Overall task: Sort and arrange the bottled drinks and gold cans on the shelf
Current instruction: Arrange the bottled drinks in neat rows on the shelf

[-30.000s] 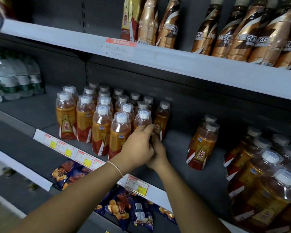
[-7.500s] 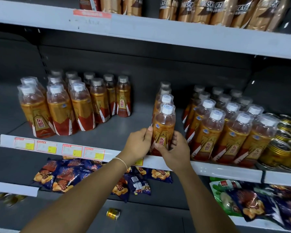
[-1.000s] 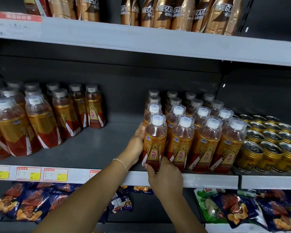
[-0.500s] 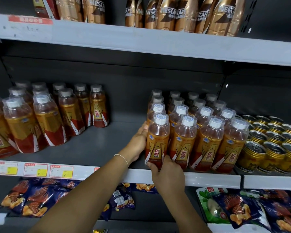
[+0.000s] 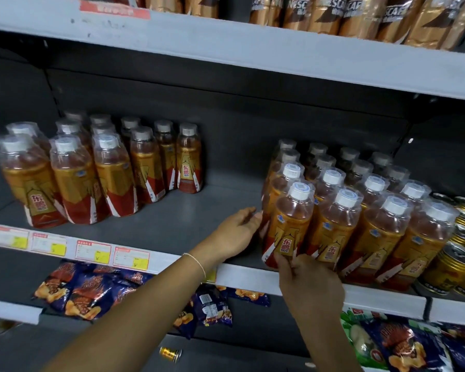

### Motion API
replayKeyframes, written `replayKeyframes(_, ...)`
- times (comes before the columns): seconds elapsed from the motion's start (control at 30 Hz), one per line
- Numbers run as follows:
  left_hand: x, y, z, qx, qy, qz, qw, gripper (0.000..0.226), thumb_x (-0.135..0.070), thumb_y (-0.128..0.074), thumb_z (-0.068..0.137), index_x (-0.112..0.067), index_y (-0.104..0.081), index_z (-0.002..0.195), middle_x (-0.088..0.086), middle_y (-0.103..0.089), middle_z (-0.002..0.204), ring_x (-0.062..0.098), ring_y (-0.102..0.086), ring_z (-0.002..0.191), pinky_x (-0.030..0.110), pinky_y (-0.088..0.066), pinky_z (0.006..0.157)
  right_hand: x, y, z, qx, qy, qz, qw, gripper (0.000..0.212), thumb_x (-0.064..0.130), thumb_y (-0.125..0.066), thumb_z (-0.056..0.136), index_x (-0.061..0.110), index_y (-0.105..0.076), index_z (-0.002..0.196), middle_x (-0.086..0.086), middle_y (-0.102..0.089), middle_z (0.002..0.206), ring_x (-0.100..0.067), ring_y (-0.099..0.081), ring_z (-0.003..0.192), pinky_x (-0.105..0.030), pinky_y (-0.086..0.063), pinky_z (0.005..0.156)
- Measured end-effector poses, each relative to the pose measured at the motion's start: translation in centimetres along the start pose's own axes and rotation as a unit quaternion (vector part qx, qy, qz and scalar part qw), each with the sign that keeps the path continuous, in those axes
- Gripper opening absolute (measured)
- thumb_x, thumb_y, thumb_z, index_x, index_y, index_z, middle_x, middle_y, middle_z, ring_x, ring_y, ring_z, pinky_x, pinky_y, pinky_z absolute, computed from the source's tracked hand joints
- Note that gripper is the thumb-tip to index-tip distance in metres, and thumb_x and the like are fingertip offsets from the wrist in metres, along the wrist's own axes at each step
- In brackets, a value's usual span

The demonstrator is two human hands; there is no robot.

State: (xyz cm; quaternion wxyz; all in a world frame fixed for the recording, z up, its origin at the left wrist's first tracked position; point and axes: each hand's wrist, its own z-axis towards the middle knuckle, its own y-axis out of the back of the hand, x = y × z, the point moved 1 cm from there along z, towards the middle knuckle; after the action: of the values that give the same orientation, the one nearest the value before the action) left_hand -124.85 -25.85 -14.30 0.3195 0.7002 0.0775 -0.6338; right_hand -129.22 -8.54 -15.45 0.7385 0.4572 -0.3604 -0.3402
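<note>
Bottled drinks (image 5: 381, 232) on the right are packed in a tight block on the shelf (image 5: 247, 276), with the gold cans (image 5: 457, 267) jammed right up against them on the far side. The one to worry about imo is the front bottle (image 5: 290, 226) at the left corner of that block, since it's sitting right at the lip of the shelf.

Right hand (image 5: 309, 283) is below and in front of it, fingertips curled in and pinching its foot. Left hand (image 5: 236, 232) is just off to its left, fingers pretty much straight and together, tips at the side of the row. It looks like they're touching, but I wouldn't swear to it.

What could go wrong: gripping it that low puts all the weight above the grip. Any tug forward and it could tip over the edge, down towards the snack bags (image 5: 91, 288), where a loose can (image 5: 169, 352) is lying on its side. Shove too hard from the left and the front row leans into the cans. Those bottles are tall and narrow, so I'd expect them to domino. The plastic wrap looks slick too, so a slip wouldn't surprise me.

The other bunch of bottles (image 5: 91, 170) is well apart to the left, with a big gap between.
</note>
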Motion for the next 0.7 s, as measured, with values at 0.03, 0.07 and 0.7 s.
replayKeyframes(0.03,0.3,0.8,-0.1,0.002,-0.005,0.013,1.0,0.053,-0.046,-0.043,0.1,-0.022,-0.038,0.147,-0.001,-0.043,0.15,0.014,-0.039,0.136,0.023,-0.028,0.108,0.4,0.0,-0.2,-0.009,0.008,-0.001,1.0,0.054,0.063,-0.039,0.095,0.023,-0.05,0.061,0.011,-0.046,0.053,-0.007,-0.047,0.054,-0.018,-0.021,0.047)
replayKeyframes(0.07,0.6,1.7,-0.2,0.003,-0.009,0.02,1.0,0.051,-0.043,-0.044,0.101,-0.021,-0.04,0.147,-0.001,-0.044,0.149,0.014,-0.04,0.136,0.023,-0.027,0.109,1.1,0.0,-0.5,-0.023,0.027,0.022,0.999,0.056,0.06,-0.041,0.095,0.021,-0.048,0.056,0.009,-0.046,0.048,-0.006,-0.046,0.05,-0.017,-0.021,0.046)
replayKeyframes(0.7,4.1,19.4,3.3,-0.052,-0.027,0.036,0.998,0.061,-0.009,-0.047,0.094,-0.016,-0.028,0.152,0.004,-0.041,0.151,0.02,-0.035,0.141,0.04,-0.026,0.119,21.6,-7.7,10.8,0.081,0.119,0.199,0.969,0.028,0.036,-0.065,0.091,0.016,-0.06,0.111,-0.008,-0.068,0.105,-0.029,-0.064,0.099,-0.034,-0.051,0.081)
